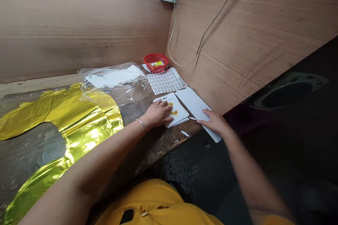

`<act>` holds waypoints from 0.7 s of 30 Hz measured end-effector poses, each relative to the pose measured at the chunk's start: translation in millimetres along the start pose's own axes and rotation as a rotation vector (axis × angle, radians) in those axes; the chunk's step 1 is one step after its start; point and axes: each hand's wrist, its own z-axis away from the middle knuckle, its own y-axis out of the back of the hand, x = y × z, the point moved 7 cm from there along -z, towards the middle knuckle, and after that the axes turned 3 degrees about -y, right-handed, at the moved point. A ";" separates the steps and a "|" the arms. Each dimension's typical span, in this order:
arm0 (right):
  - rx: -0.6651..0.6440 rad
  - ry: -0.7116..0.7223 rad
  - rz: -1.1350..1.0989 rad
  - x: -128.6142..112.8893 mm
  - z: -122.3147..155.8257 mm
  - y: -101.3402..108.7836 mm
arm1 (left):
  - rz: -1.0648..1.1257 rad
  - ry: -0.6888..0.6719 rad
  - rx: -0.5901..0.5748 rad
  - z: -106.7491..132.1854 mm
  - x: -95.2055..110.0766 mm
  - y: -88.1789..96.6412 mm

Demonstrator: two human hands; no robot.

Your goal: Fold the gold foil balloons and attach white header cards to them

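My left grip (159,113) rests splayed on the cards (181,111) and my right grip (215,122) lies unclenched on the white paper (194,102), both nearer me than the red basket (156,70), where light, even pressure should best prevent slipping.

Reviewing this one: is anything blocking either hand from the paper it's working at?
Nothing visible does. The left hand lies directly on the printed cards, and the right hand is on the long white sheets. A small white scrap lies between the hands, blocking neither.
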 end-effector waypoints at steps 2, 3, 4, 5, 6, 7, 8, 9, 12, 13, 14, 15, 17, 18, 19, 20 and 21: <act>0.002 0.000 -0.015 -0.8 -1.2 3.3 | -0.001 -0.008 0.001 -0.1 -0.2 -0.9; 0.001 0.004 -0.021 -1.6 -1.8 5.1 | 0.000 -0.011 0.002 -0.2 -0.4 -1.4; 0.001 0.009 -0.026 -2.5 -2.2 6.6 | 0.000 -0.013 0.004 -0.2 -0.6 -2.0; 0.002 0.013 -0.028 -3.2 -2.3 7.6 | 0.001 -0.014 0.006 -0.3 -0.9 -2.5; 0.004 0.015 -0.030 -3.8 -2.2 8.1 | 0.002 -0.014 0.008 -0.4 -1.2 -3.0; 0.007 0.015 -0.030 -4.2 -2.0 8.2 | 0.003 -0.013 0.009 -0.5 -1.5 -3.3; 0.009 0.011 -0.030 -4.3 -1.8 8.2 | 0.004 -0.011 0.010 -0.6 -1.8 -3.6; 0.011 0.008 -0.030 -4.0 -1.7 8.1 | 0.006 -0.010 0.010 -0.6 -2.0 -3.6; 0.005 0.003 -0.035 -1.8 -2.1 9.7 | 0.013 -0.009 0.009 -0.8 -2.0 -2.8; 0.003 0.003 -0.037 -0.7 -2.3 11.0 | 0.015 -0.009 0.008 -0.8 -1.8 -2.4; 0.002 0.007 -0.038 0.2 -2.5 12.5 | 0.019 -0.009 0.006 -0.7 -1.5 -2.1; 0.001 0.016 -0.039 0.5 -2.4 14.0 | 0.022 -0.008 0.006 -0.7 -1.2 -1.9; 0.005 0.044 -0.035 -1.8 -1.4 15.7 | 0.031 -0.005 0.004 -0.9 -0.8 -2.0; 0.013 0.060 -0.029 -4.5 -0.4 15.8 | 0.036 -0.003 0.004 -1.1 -0.8 -2.4; 0.026 0.075 -0.020 -8.3 0.9 15.5 | 0.041 0.000 0.003 -1.3 -1.1 -2.8; 0.045 0.087 -0.010 -12.8 2.6 14.9 | 0.046 0.005 0.003 -1.6 -1.7 -3.0; 0.070 0.095 0.001 -17.7 4.6 14.5 | 0.052 0.010 0.003 -1.9 -2.6 -3.0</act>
